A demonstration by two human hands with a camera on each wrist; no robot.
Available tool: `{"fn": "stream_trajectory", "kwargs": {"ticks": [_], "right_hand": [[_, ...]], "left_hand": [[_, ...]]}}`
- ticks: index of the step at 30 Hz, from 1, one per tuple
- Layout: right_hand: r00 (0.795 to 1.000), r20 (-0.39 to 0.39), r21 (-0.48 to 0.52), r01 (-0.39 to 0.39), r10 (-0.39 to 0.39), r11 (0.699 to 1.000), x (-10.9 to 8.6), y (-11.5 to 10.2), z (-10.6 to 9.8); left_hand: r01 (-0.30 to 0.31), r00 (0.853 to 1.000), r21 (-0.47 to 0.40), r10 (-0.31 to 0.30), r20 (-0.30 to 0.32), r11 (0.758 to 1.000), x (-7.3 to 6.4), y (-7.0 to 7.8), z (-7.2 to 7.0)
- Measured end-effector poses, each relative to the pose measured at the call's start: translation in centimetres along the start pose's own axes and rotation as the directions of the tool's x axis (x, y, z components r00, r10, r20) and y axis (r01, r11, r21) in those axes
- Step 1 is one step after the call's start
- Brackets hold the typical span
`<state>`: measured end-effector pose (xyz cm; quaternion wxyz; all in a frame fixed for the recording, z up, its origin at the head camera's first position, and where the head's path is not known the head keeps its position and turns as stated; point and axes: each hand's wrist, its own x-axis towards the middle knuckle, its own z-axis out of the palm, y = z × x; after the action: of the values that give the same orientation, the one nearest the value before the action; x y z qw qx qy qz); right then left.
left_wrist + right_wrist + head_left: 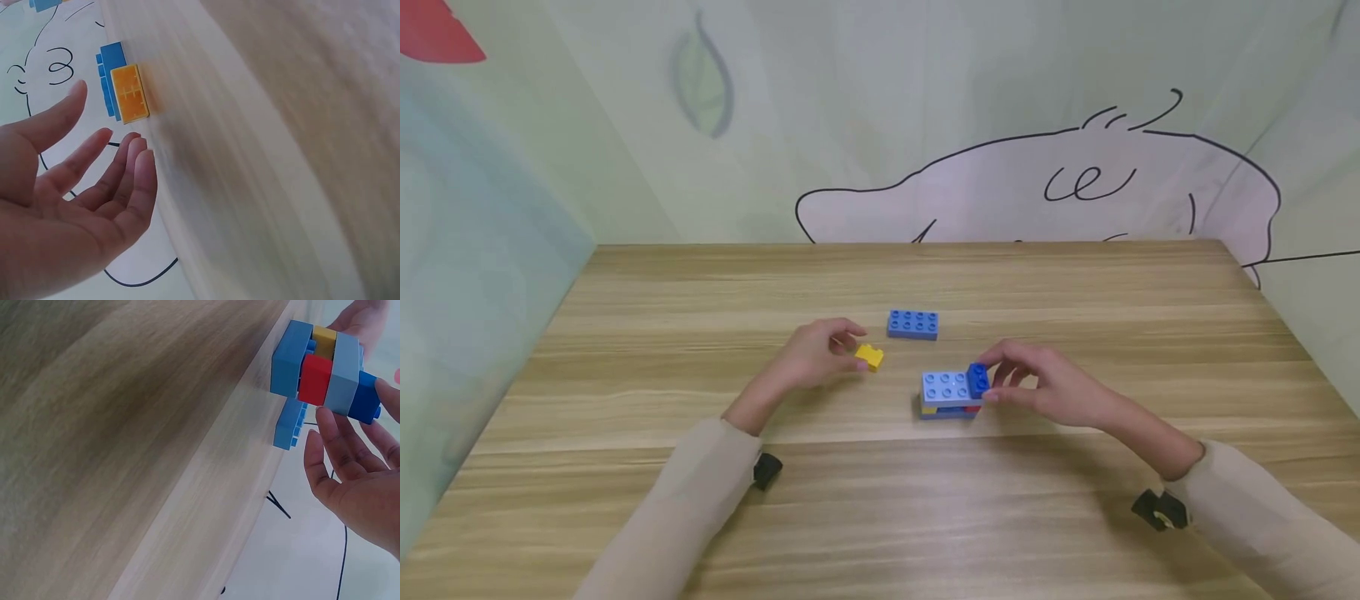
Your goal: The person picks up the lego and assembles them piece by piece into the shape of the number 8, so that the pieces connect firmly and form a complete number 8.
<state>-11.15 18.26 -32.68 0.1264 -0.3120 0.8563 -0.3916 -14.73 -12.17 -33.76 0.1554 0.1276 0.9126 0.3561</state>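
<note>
My right hand [1048,387] pinches a small dark blue brick [978,381] between thumb and fingers. That brick sits on the right end of a light blue brick [945,389], the upper layer of a small stack. Beneath it, in the right wrist view, are a red brick [315,379], a yellow brick [324,342] and a wider blue brick [290,359] at the bottom. My left hand [820,354] is beside a loose yellow brick [870,357], its fingers loosely bent. In the left wrist view a gap separates the fingertips from this yellow brick [130,94].
A loose blue eight-stud brick [913,325] lies behind the stack on the wooden table [880,517]. A printed backdrop [880,117] rises along the table's far edge.
</note>
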Motion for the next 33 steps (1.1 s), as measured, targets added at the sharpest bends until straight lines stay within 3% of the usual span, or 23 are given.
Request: {"fn": "stream_trajectory", "kwargs": {"ticks": [7,13,33], "right_hand": [[1.000,-0.004,0.000,0.013,-0.013,1.000,0.0,0.0,0.1],[1.000,-0.003,0.002,0.013,-0.013,1.000,0.0,0.0,0.1],[1.000,-0.009,0.003,0.025,-0.025,1.000,0.0,0.2,0.1]], "left_hand": [[0.043,0.998,-0.003,-0.043,0.037,0.999,1.1,0.2,0.7],[0.019,0.999,-0.017,-0.018,0.046,1.000,1.7,0.8,1.4],[0.085,0.995,0.058,-0.087,0.038,0.995,2.1,1.7,2.5]]}}
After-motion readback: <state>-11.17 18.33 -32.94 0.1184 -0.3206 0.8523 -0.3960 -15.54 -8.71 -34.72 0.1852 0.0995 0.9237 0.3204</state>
